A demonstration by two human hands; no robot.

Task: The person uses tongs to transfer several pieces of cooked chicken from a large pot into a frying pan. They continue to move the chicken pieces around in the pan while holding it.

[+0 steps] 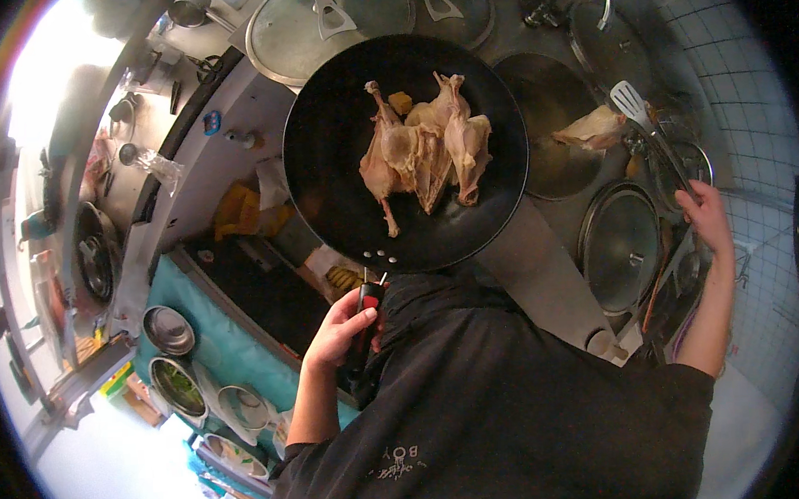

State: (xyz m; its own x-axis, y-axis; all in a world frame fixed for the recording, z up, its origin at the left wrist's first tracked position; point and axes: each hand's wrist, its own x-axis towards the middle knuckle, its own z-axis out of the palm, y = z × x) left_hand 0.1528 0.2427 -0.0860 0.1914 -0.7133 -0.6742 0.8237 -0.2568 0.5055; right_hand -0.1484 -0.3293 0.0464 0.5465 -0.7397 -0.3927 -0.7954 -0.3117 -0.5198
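Observation:
My left hand (341, 329) grips the black handle (366, 338) of a large dark frying pan (323, 186), raised in front of my body. In the pan lies a pale, plucked poultry carcass (422, 148) with its legs up, beside a small yellow chunk (400, 103). Off to the right, my right hand (705, 216) is closed around the handle of a slotted metal utensil (655, 134), a turner or tongs. Another pale poultry piece (593, 128) shows by its slotted head, over a wide pot (543, 169). Whether the utensil grips that piece, I cannot tell.
Glass lids (336, 25) rest beyond the pan, near a curved faucet (606, 9). Another lidded pot (620, 253) stands at right by the tiled wall (740, 87). Bowls with food (178, 386) sit on a teal-covered surface (216, 344) at lower left.

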